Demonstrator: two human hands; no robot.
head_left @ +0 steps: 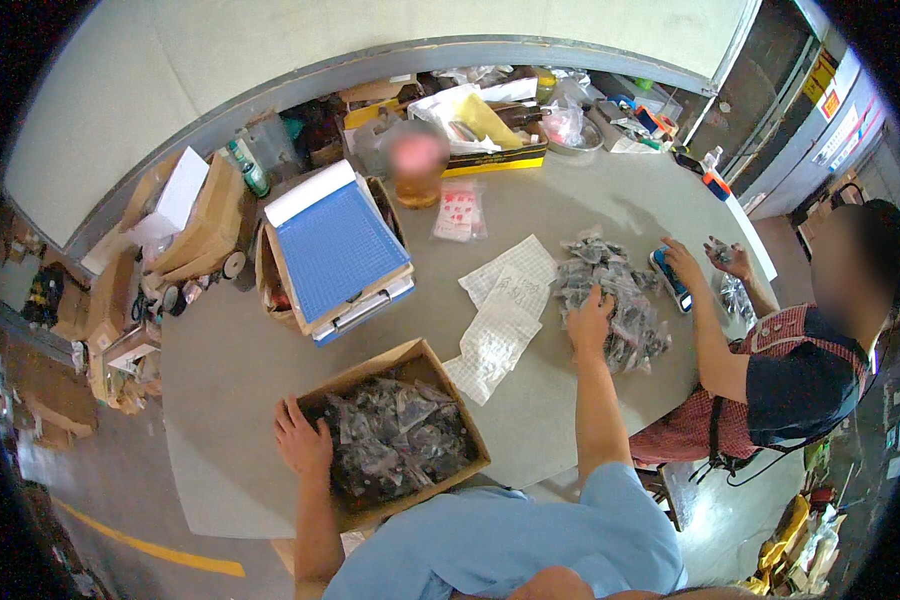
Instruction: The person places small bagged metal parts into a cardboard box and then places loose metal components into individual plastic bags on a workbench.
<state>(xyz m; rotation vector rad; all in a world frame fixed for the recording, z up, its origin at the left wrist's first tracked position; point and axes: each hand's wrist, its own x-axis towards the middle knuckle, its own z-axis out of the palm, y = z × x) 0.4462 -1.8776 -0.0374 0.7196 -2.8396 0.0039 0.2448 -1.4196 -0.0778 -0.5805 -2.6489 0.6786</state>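
Note:
My left hand [303,438] grips the left wall of an open cardboard box [457,413], with the thumb at the inner side of the rim. Inside lie many small clear plastic bags [395,435] with dark parts in them. At the right, my right hand [590,322] reaches onto a heap of similar plastic bags [620,290] on the table. Its fingers look apart and touch the top of the heap; the tips are partly hidden among the bags. Crumpled white grid-patterned sheets [500,325] lie between the box and the heap.
A co-worker [795,370] sits at the right, one hand at a blue phone-like device [671,279], the other holding small items. A blue-sheeted clipboard [330,250] tops a carton. Behind stand a jar of amber liquid [417,188], a red-white packet [458,210] and a cluttered tray [510,158].

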